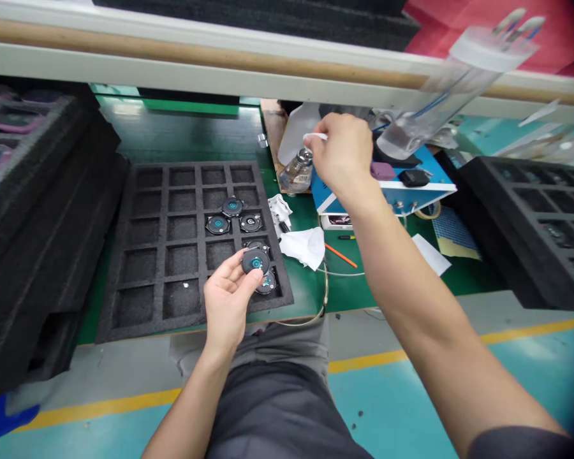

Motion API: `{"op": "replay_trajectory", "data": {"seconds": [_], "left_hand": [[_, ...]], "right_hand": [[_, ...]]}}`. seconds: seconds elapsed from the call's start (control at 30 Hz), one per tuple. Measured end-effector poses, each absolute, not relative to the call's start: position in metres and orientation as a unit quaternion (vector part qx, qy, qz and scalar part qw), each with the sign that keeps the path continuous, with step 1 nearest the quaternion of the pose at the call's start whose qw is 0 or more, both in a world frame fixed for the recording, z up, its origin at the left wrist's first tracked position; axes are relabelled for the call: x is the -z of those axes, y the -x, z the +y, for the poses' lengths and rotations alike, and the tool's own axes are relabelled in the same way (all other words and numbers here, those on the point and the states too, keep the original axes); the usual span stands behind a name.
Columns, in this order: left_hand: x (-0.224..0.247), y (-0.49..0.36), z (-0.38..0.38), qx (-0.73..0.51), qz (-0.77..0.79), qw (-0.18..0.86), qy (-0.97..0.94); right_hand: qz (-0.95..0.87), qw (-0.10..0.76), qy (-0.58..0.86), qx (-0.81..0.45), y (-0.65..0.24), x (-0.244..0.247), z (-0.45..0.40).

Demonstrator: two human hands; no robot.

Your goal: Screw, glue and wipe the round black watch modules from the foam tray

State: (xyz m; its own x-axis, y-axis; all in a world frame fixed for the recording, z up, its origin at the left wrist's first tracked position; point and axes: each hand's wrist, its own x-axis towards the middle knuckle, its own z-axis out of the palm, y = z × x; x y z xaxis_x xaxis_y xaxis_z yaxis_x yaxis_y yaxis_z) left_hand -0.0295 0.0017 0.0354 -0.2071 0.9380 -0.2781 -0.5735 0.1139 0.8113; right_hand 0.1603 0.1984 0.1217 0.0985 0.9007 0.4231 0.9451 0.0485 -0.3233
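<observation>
My left hand (227,299) is closed on a round black watch case (256,261) with a teal ring at its centre, held over the right column of a black foam tray (160,239). Several similar cases, among them one dark case (217,224), lie in or across the tray's right-hand cells. Farther off, my right hand (347,153) pinches a small white wipe (316,136), its exact form partly hidden by the fingers. Just below that wipe stands a glass bottle (297,173) with a metal top; I cannot tell whether they touch.
White cloths (303,247), an orange stick (340,255) and a cable (325,287) lie right of the tray. A blue box (440,172) stands behind my right forearm. Foam trays are stacked left (33,236) and right (521,236). A shelf edge (196,60) crosses above, with a clear tube (454,89).
</observation>
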Motion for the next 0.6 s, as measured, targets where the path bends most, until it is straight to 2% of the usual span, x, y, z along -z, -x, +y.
{"op": "replay_trajectory", "data": {"seconds": [0.13, 0.3, 0.37, 0.47, 0.53, 0.6], "left_hand": [[-0.032, 0.033, 0.000, -0.633, 0.427, 0.612, -0.209], [-0.030, 0.033, 0.000, -0.624, 0.417, 0.627, -0.209], [-0.029, 0.033, 0.000, -0.621, 0.421, 0.628, -0.207], [-0.029, 0.032, 0.000, -0.613, 0.427, 0.632, -0.207], [-0.029, 0.031, 0.001, -0.605, 0.431, 0.636, -0.209], [-0.030, 0.031, 0.001, -0.598, 0.435, 0.635, -0.223]], "right_hand": [[-0.640, 0.167, 0.750, 0.010, -0.146, -0.117, 0.233], [-0.657, 0.190, 0.729, 0.016, -0.150, -0.108, 0.211], [-0.717, 0.245, 0.652, -0.018, -0.148, -0.105, 0.179], [-0.795, 0.304, 0.505, -0.141, -0.138, -0.096, 0.119], [-0.837, 0.299, 0.419, -0.187, -0.128, -0.086, 0.084], [-0.874, 0.272, 0.361, -0.181, -0.117, -0.076, 0.063]]}}
